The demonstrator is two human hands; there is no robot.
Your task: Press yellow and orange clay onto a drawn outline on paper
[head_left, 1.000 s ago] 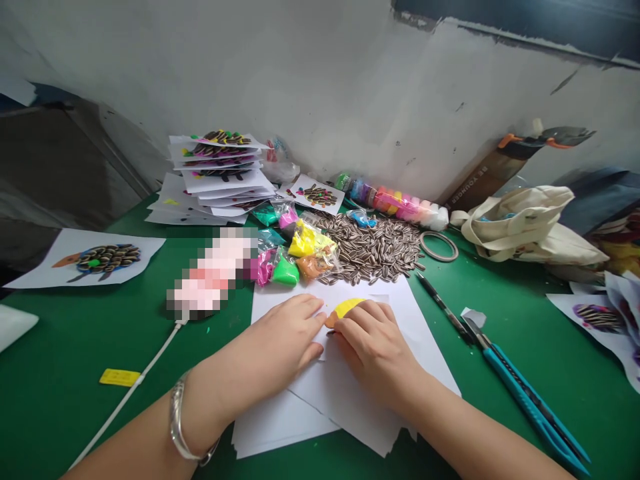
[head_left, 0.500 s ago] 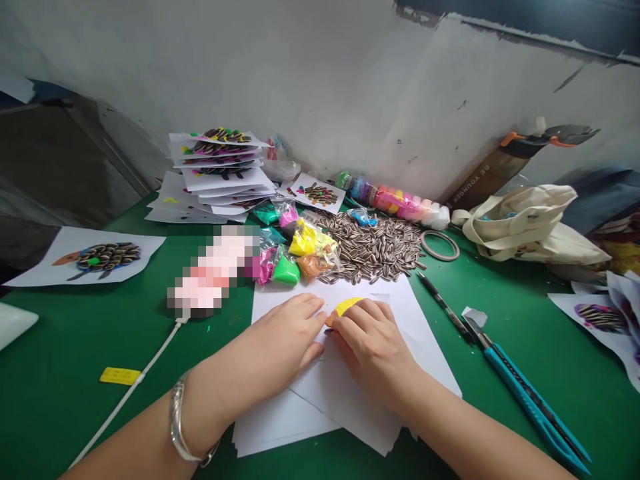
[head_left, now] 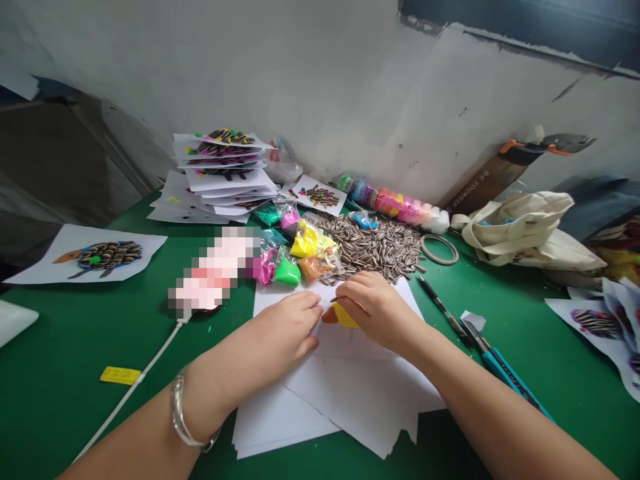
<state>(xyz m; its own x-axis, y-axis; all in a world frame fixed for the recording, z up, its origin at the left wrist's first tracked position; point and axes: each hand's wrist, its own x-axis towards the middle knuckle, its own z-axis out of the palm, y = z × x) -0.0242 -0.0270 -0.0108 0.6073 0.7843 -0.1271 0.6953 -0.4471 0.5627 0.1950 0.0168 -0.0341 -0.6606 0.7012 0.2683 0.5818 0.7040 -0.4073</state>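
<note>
Currently: seed (head_left: 334,299) pinched by right fingers (head_left: 351,291) | left fingers (head_left: 309,301) outstretched on paper (head_left: 330,343) | yellow shape (head_left: 345,317) could be marred by slipping

Looks like a craft corner, can't say home or workshop: green desk (head_left: 75,340), scuffed wall (head_left: 325,80), seed pile (head_left: 380,243), stacked pictures (head_left: 227,179).

Seed (head_left: 335,300) in right hand (head_left: 377,308). Sheets (head_left: 320,400) on table (head_left: 50,387), under left hand (head_left: 280,327). Clay bags (head_left: 306,241) beyond left hand; seed pile (head_left: 385,247) beyond right hand. Pen (head_left: 444,310) right of right hand, cutter (head_left: 507,373) farther right.
</note>
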